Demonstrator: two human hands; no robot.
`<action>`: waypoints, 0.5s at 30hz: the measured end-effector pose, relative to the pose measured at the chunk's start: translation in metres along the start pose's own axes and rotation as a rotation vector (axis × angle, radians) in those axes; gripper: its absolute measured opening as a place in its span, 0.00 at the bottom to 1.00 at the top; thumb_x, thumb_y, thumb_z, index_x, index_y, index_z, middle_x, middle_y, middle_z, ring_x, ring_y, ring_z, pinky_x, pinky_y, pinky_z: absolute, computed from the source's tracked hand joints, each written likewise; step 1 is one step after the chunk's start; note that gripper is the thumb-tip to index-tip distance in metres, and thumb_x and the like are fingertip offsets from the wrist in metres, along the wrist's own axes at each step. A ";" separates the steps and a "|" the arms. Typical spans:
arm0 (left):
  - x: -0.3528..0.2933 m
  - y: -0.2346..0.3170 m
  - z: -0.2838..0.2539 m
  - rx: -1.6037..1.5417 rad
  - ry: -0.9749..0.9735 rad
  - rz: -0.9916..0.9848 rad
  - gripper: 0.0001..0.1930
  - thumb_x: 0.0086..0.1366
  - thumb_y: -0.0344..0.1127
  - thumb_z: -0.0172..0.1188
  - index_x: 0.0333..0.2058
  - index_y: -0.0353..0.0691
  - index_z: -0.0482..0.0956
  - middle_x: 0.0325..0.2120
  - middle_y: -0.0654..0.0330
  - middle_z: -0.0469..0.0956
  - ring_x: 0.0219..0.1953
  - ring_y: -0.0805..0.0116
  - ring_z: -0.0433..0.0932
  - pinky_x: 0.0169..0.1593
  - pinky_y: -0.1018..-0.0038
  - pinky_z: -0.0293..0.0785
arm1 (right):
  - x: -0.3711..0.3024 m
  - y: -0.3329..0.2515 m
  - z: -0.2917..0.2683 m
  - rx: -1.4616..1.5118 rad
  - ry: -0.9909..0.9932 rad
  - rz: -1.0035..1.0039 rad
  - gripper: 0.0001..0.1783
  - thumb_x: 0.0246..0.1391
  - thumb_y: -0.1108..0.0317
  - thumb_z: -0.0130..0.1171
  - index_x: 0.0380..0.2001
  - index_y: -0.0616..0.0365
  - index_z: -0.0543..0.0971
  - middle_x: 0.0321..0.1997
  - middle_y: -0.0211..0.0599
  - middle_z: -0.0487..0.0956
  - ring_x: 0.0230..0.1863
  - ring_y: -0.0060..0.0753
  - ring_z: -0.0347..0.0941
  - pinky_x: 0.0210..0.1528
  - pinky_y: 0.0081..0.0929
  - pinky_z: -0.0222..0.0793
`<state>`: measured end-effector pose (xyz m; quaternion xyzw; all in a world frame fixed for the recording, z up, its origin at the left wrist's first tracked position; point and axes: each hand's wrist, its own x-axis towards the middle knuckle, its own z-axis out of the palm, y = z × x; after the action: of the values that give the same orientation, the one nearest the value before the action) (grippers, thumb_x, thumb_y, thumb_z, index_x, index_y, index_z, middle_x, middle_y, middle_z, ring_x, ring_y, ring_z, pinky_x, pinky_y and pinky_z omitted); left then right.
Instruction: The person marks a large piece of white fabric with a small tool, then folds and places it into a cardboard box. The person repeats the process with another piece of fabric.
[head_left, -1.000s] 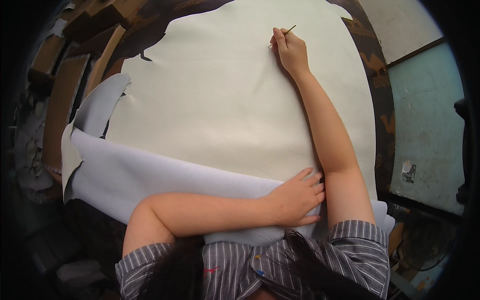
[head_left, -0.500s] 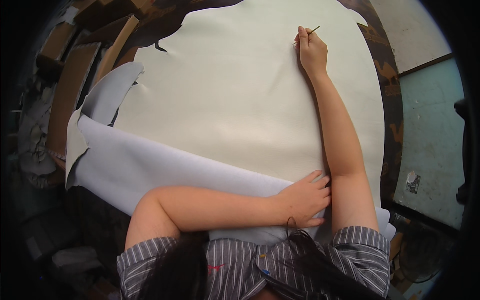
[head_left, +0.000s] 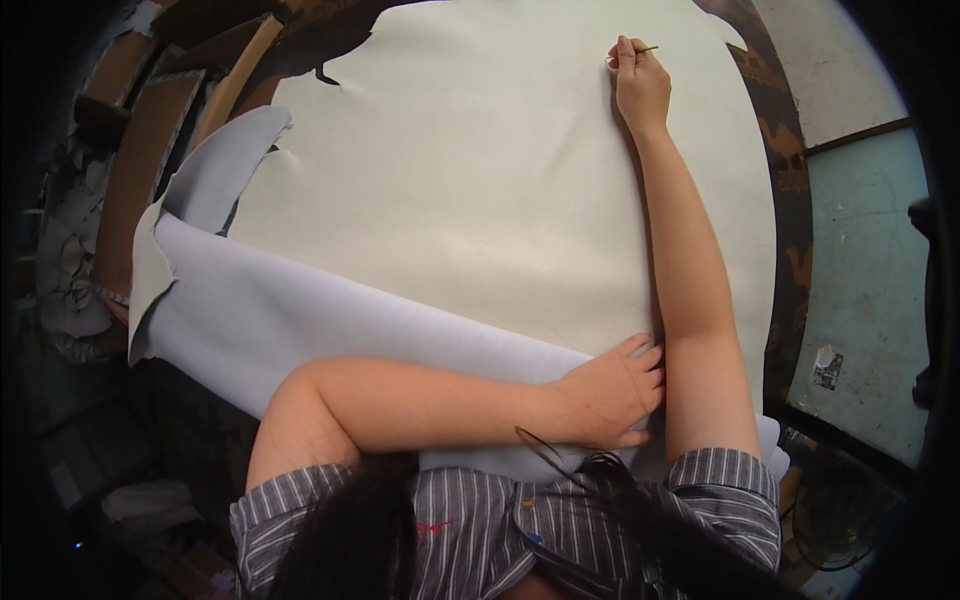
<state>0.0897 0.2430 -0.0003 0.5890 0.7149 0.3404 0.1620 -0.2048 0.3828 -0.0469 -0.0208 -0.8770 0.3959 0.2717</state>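
Note:
A large pale cream leather hide (head_left: pixel 460 170) with ragged edges is spread before me. Its near edge is folded back, showing a pale grey-blue underside (head_left: pixel 300 310). My right hand (head_left: pixel 643 88) rests far out on the hide's upper right, fingers pinched around a thin pen-like stick (head_left: pixel 649 49). The stick's tip is hard to make out. Close to my body, my left hand (head_left: pixel 612 395) lies flat across the folded edge, fingers spread and holding nothing. Its fingertips come up against my right arm near the elbow.
Brown cardboard boxes (head_left: pixel 140 170) stand along the left, with crumpled grey scraps (head_left: pixel 75 300) beyond them. Dark brown patterned covering (head_left: pixel 790 170) shows past the hide's right edge. A pale green-blue panel (head_left: pixel 865 290) is at the far right.
My right hand has moved slightly farther away and to the right with the stick. My left hand stays flat on the fold. The whole view has shifted a little.

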 end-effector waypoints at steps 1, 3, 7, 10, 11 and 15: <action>0.000 0.000 -0.001 -0.001 -0.008 0.004 0.28 0.62 0.54 0.57 0.45 0.30 0.77 0.48 0.48 0.75 0.59 0.50 0.66 0.69 0.51 0.53 | 0.001 0.005 0.000 -0.014 0.019 -0.013 0.25 0.69 0.50 0.43 0.29 0.54 0.80 0.23 0.32 0.81 0.28 0.31 0.76 0.35 0.29 0.69; 0.000 0.000 -0.001 0.011 0.012 0.002 0.28 0.62 0.54 0.57 0.46 0.30 0.76 0.49 0.49 0.75 0.60 0.50 0.66 0.69 0.51 0.53 | -0.002 -0.003 -0.001 -0.002 -0.039 0.038 0.25 0.69 0.49 0.44 0.29 0.55 0.80 0.23 0.31 0.80 0.30 0.28 0.77 0.36 0.28 0.69; -0.003 -0.002 0.011 0.017 0.140 0.002 0.29 0.63 0.54 0.57 0.49 0.31 0.74 0.52 0.50 0.74 0.61 0.50 0.65 0.69 0.51 0.52 | -0.026 -0.027 -0.011 0.286 -0.166 0.097 0.25 0.70 0.50 0.44 0.29 0.56 0.80 0.26 0.29 0.80 0.35 0.23 0.77 0.39 0.26 0.70; -0.002 -0.001 0.007 -0.037 0.111 -0.018 0.30 0.63 0.55 0.57 0.50 0.31 0.74 0.52 0.51 0.73 0.61 0.51 0.65 0.70 0.52 0.51 | -0.067 -0.070 -0.010 0.751 -0.471 0.142 0.22 0.72 0.54 0.43 0.37 0.60 0.78 0.38 0.34 0.79 0.43 0.26 0.77 0.44 0.26 0.75; -0.002 0.000 0.004 -0.058 0.076 -0.027 0.30 0.63 0.55 0.57 0.50 0.31 0.73 0.52 0.51 0.73 0.60 0.51 0.66 0.70 0.52 0.51 | -0.081 -0.093 -0.012 0.816 -0.641 0.233 0.21 0.72 0.54 0.44 0.39 0.61 0.78 0.41 0.36 0.78 0.44 0.28 0.77 0.45 0.27 0.78; -0.003 0.001 0.003 -0.080 0.057 -0.020 0.28 0.63 0.55 0.57 0.48 0.32 0.75 0.48 0.53 0.74 0.58 0.53 0.67 0.70 0.53 0.50 | -0.105 -0.127 -0.005 0.954 -1.174 0.367 0.21 0.73 0.55 0.41 0.44 0.62 0.76 0.44 0.41 0.79 0.52 0.32 0.77 0.55 0.29 0.77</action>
<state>0.0928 0.2413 -0.0021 0.5650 0.7107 0.3839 0.1682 -0.0900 0.2732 -0.0028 0.1668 -0.5945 0.7152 -0.3276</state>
